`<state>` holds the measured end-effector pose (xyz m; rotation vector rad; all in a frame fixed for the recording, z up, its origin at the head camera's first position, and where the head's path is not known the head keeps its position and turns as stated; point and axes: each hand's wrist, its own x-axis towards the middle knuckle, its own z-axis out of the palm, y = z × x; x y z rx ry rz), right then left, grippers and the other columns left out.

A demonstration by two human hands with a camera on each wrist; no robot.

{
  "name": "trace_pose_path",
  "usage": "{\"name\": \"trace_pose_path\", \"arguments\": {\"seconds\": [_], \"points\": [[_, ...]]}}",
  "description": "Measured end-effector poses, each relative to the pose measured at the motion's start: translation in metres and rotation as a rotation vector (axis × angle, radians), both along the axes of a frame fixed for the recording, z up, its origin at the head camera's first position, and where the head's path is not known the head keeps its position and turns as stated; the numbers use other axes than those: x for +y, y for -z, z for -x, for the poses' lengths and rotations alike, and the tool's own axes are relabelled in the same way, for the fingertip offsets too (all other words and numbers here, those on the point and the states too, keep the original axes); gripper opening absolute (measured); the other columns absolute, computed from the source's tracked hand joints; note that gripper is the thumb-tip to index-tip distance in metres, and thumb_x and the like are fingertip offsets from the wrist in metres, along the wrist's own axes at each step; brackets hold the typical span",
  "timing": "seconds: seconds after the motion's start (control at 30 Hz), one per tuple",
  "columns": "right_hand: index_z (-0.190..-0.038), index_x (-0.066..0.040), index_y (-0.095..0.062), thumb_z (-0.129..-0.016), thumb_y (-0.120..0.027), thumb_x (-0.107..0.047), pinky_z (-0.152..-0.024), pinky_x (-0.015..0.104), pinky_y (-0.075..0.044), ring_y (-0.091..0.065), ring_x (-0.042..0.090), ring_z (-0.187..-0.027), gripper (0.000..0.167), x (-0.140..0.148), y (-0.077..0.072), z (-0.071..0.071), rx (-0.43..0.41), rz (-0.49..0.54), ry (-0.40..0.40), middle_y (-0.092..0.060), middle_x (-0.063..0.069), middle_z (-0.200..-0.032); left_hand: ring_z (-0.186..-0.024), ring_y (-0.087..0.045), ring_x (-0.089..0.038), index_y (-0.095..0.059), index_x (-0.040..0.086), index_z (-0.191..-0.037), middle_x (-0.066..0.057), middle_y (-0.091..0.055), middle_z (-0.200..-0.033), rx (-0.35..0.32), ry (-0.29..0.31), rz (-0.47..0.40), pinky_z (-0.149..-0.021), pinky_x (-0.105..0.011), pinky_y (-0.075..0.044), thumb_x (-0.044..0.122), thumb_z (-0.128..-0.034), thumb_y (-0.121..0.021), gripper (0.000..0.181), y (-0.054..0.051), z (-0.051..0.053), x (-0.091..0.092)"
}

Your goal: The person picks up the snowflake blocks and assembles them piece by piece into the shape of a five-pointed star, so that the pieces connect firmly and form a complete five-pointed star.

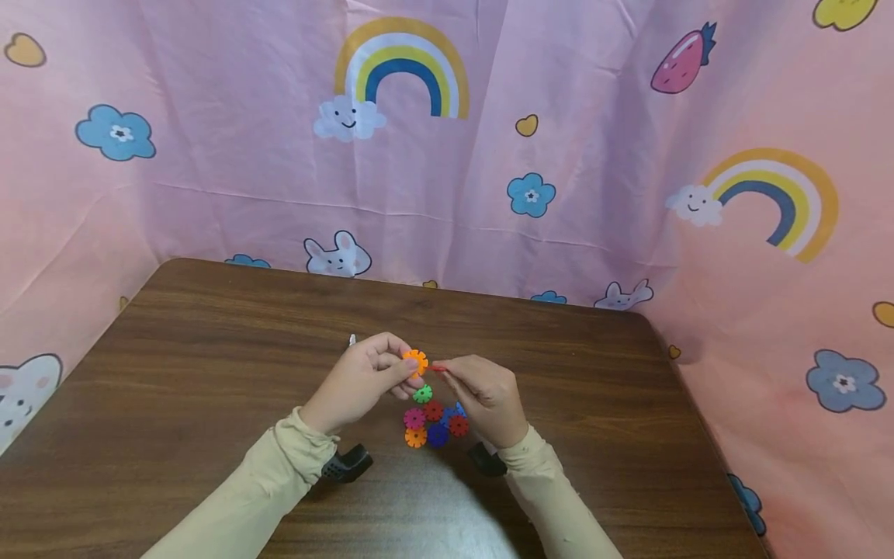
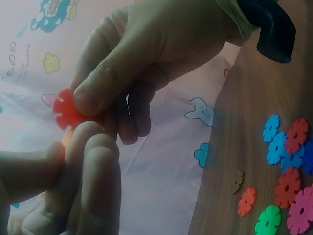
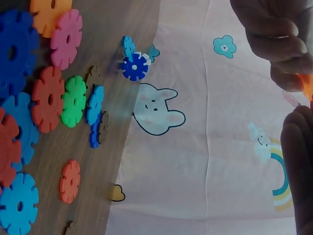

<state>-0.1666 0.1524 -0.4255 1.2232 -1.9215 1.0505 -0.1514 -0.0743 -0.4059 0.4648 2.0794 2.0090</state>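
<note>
My left hand [image 1: 359,382] pinches an orange notched disc [image 1: 417,362] between thumb and fingers above the table, its flat face towards the head camera. Opposite it, my right hand [image 1: 492,394] pinches a red notched disc [image 2: 63,108], which appears edge-on in the head view. The two discs meet edge to edge or nearly so; I cannot tell whether their notches engage. Below the hands lies a cluster of loose discs, among them a green disc [image 1: 422,394], a magenta disc [image 1: 415,419] and a dark blue disc [image 1: 438,435].
Brown wooden table [image 1: 209,373] under the hands. A dark blue disc [image 3: 132,68] with light blue and white pieces against it lies apart, near the far side. A patterned pink curtain [image 1: 433,178] hangs behind. Black wrist mounts [image 1: 348,464] sit below the wrists.
</note>
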Motion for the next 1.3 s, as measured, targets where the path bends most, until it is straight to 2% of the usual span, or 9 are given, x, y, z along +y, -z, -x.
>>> {"name": "trace_pose_path", "arguments": {"seconds": [0.1,0.23,0.37,0.63,0.77,0.93,1.07,1.17,1.3], "points": [[-0.105,0.000,-0.077,-0.087,-0.075,0.011,-0.076,0.027,-0.062,-0.075,0.021,-0.081,0.021,-0.002,0.001,-0.001,-0.005,0.002,-0.004,-0.078,0.012,-0.094,-0.078,-0.075,-0.026,-0.054,-0.005,-0.106,-0.017,-0.077,-0.091,0.013,0.039,0.026,-0.076,-0.043,-0.063,0.011,-0.1041,-0.062,0.018,-0.002,-0.002,0.000],[-0.105,0.000,-0.077,-0.085,-0.076,0.011,-0.075,0.026,-0.061,-0.075,0.020,-0.080,0.022,-0.005,0.004,-0.003,0.015,-0.001,0.007,-0.078,0.011,-0.093,-0.080,-0.076,-0.033,-0.052,-0.005,-0.101,-0.019,-0.077,-0.092,0.016,0.071,0.041,-0.077,-0.038,-0.063,0.008,-0.1046,-0.060,0.016,-0.004,-0.004,-0.001],[-0.103,-0.001,-0.077,-0.090,-0.074,0.006,-0.076,0.028,-0.062,-0.075,0.020,-0.080,0.015,-0.009,0.006,-0.005,0.045,0.019,0.019,-0.078,0.011,-0.092,-0.085,-0.075,-0.042,-0.053,-0.004,-0.098,-0.020,-0.077,-0.092,-0.010,0.067,0.023,-0.081,-0.038,-0.063,0.007,-0.1045,-0.060,0.015,-0.005,-0.004,-0.001],[-0.101,-0.001,-0.076,-0.096,-0.072,-0.005,-0.077,0.029,-0.062,-0.076,0.020,-0.081,0.008,-0.012,0.007,-0.006,0.054,0.011,0.036,-0.079,0.011,-0.093,-0.081,-0.076,-0.030,-0.052,-0.004,-0.097,-0.022,-0.077,-0.091,-0.037,0.083,-0.017,-0.081,-0.038,-0.063,0.006,-0.1050,-0.058,0.015,0.000,-0.001,-0.001],[-0.100,-0.001,-0.076,-0.103,-0.063,-0.016,-0.076,0.029,-0.062,-0.076,0.020,-0.079,0.020,-0.013,0.008,-0.007,0.046,0.021,0.052,-0.078,0.011,-0.091,-0.082,-0.077,-0.029,-0.052,-0.003,-0.099,-0.021,-0.077,-0.093,-0.083,0.068,-0.073,-0.082,-0.039,-0.062,0.009,-0.1059,-0.058,0.016,0.002,-0.004,0.002],[-0.101,0.001,-0.076,-0.095,-0.072,0.000,-0.075,0.028,-0.062,-0.075,0.022,-0.080,0.008,-0.011,0.006,-0.005,-0.033,0.045,0.006,-0.078,0.013,-0.092,-0.084,-0.076,-0.027,-0.054,-0.005,-0.105,-0.019,-0.077,-0.097,-0.118,0.082,-0.123,-0.082,-0.040,-0.062,0.012,-0.1072,-0.057,0.017,0.002,-0.006,0.002],[-0.103,0.000,-0.077,-0.082,-0.078,0.013,-0.074,0.027,-0.062,-0.076,0.021,-0.081,0.024,-0.007,0.002,-0.002,-0.057,0.012,0.006,-0.078,0.012,-0.094,-0.082,-0.074,-0.026,-0.061,-0.005,-0.105,-0.015,-0.075,-0.094,-0.062,0.061,-0.041,-0.078,-0.043,-0.063,0.018,-0.1078,-0.057,0.023,-0.003,-0.006,0.000],[-0.103,0.000,-0.077,-0.080,-0.078,0.014,-0.074,0.026,-0.062,-0.076,0.020,-0.082,0.026,-0.003,0.000,-0.001,-0.063,-0.015,0.032,-0.078,0.011,-0.095,-0.080,-0.068,-0.023,-0.067,-0.003,-0.104,-0.011,-0.069,-0.091,-0.018,0.031,0.038,-0.074,-0.041,-0.062,0.020,-0.1065,-0.060,0.024,-0.005,-0.006,0.000],[-0.102,0.000,-0.077,-0.080,-0.079,0.013,-0.076,0.027,-0.062,-0.075,0.021,-0.082,0.026,0.000,0.002,0.000,-0.070,-0.034,0.038,-0.078,0.011,-0.094,-0.076,-0.064,-0.021,-0.068,0.000,-0.114,-0.010,-0.065,-0.088,-0.037,0.021,0.043,-0.073,-0.039,-0.062,0.015,-0.1013,-0.068,0.020,-0.005,-0.005,0.001]]}}
